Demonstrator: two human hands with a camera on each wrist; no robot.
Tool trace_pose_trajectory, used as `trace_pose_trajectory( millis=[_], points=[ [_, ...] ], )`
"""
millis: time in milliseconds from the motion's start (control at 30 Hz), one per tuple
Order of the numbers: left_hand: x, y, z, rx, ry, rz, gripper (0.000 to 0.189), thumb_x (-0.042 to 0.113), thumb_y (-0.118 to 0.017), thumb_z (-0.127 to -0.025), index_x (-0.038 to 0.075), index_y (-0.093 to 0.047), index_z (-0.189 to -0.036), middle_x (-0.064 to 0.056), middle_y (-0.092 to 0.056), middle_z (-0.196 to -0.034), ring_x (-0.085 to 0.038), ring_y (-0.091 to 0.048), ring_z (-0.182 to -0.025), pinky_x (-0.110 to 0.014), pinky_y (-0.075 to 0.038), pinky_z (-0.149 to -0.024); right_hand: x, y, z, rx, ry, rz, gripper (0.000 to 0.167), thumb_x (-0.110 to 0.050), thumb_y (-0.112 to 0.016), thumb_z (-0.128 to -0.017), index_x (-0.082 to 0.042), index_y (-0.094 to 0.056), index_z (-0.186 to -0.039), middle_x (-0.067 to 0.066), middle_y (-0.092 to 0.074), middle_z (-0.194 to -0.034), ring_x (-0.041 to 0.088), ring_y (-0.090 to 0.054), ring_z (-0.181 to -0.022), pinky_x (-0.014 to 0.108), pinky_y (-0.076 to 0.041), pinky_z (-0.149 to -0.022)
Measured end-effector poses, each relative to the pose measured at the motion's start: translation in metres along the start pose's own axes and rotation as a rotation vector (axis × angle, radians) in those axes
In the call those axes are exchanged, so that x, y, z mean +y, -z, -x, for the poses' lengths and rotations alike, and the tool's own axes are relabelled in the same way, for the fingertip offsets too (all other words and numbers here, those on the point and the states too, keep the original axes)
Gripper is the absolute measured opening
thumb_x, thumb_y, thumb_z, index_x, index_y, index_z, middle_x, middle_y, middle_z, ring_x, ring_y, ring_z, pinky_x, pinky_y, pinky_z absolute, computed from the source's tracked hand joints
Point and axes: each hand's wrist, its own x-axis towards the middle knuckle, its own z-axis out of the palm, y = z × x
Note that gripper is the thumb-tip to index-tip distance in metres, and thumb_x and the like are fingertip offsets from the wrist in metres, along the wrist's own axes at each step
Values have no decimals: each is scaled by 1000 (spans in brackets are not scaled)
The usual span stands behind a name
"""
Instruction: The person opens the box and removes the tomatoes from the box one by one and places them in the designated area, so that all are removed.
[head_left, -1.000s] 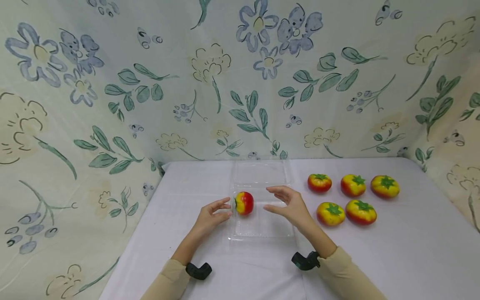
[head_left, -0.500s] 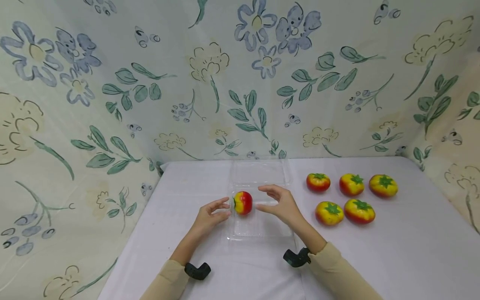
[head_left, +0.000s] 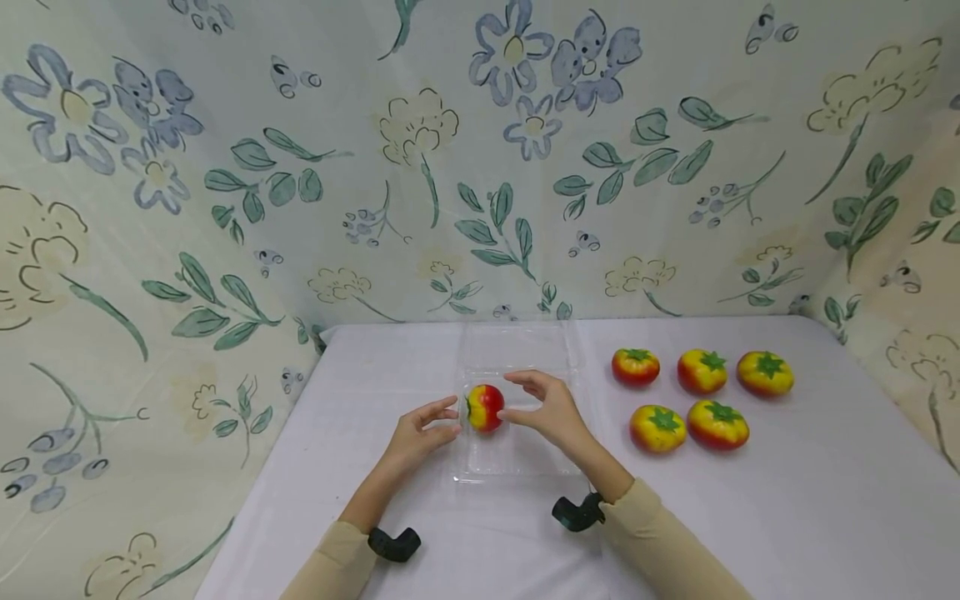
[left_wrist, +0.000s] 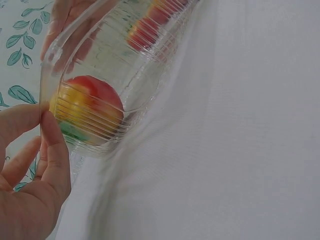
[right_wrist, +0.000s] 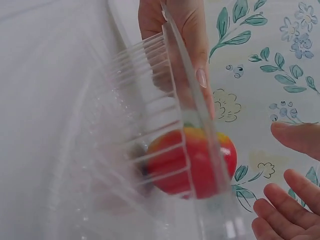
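Observation:
A clear plastic clamshell box (head_left: 525, 454) stands on the table with its lid (head_left: 517, 343) laid back. Inside, at the left, a red and yellow toy persimmon (head_left: 485, 408) lies on its side, green leaf end to the left. My left hand (head_left: 422, 432) pinches the box's left rim between thumb and fingertip, plainest in the left wrist view. Over the box, my right hand (head_left: 551, 412) is spread, thumb apart from fingers. Its thumb tip overlaps the persimmon's right side in the head view, while the right wrist view shows the fingers beside the fruit with nothing between them.
To the right of the box lie several more toy persimmons (head_left: 702, 371) in two rows, leaf tops up. A white cloth (head_left: 810, 500) covers the table. Floral fabric (head_left: 420, 208) hangs behind and at the sides.
My right hand has moved left over the box, closer to the persimmon. The left hand keeps its place at the rim, and the fruit stays put.

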Motion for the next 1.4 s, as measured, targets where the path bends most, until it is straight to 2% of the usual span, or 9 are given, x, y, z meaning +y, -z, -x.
trace_pose_trajectory(
  millis=[167, 367, 467, 767, 933, 1400],
  points=[
    [12, 1, 6, -24, -14, 3, 49, 7, -70, -93, 1, -56, -139, -14, -67, -116, -27, -66, -99, -35, -55, -91, -1, -8, -4, -3, -9, 23, 49, -4, -85, -78, -3, -66, -124, 14, -64, -128, 40, -54, -124, 51, -43, -104],
    [-8, 2, -2, -11, -17, 17, 51, 11, -73, -92, 6, -57, -140, -12, -67, -117, -24, -66, -97, -34, -55, -90, -2, -15, -7, -5, -29, 20, 49, -2, -84, -78, -1, -66, -123, 15, -64, -128, 41, -55, -123, 52, -44, -103],
    [-12, 2, -5, -12, -19, 27, 51, 14, -74, -91, 9, -59, -139, -11, -67, -117, -22, -67, -95, -31, -56, -89, 0, -17, -9, -9, -38, 25, 49, -2, -84, -78, -2, -66, -123, 15, -64, -128, 40, -55, -124, 51, -44, -104],
    [-13, 4, -6, -19, -49, 24, 50, 15, -75, -90, 8, -60, -138, -12, -67, -115, -23, -67, -95, -28, -56, -86, 0, -24, -14, 6, -21, 30, 49, 0, -85, -76, -1, -67, -121, 16, -65, -126, 38, -57, -122, 48, -44, -104],
    [-12, 3, -6, -18, -38, 26, 50, 15, -76, -90, 10, -61, -137, -10, -67, -115, -22, -67, -95, -27, -56, -86, 1, -27, -16, 10, -26, 43, 50, 1, -86, -74, -1, -67, -121, 15, -65, -126, 36, -58, -121, 45, -44, -105],
    [-12, 3, -6, -29, -37, 54, 51, 13, -75, -90, 9, -60, -138, -13, -66, -117, -21, -66, -92, -25, -55, -85, 7, -32, -16, 10, -13, 99, 54, 0, -89, -71, -2, -68, -121, 16, -65, -126, 37, -57, -121, 49, -44, -104]
  ],
)
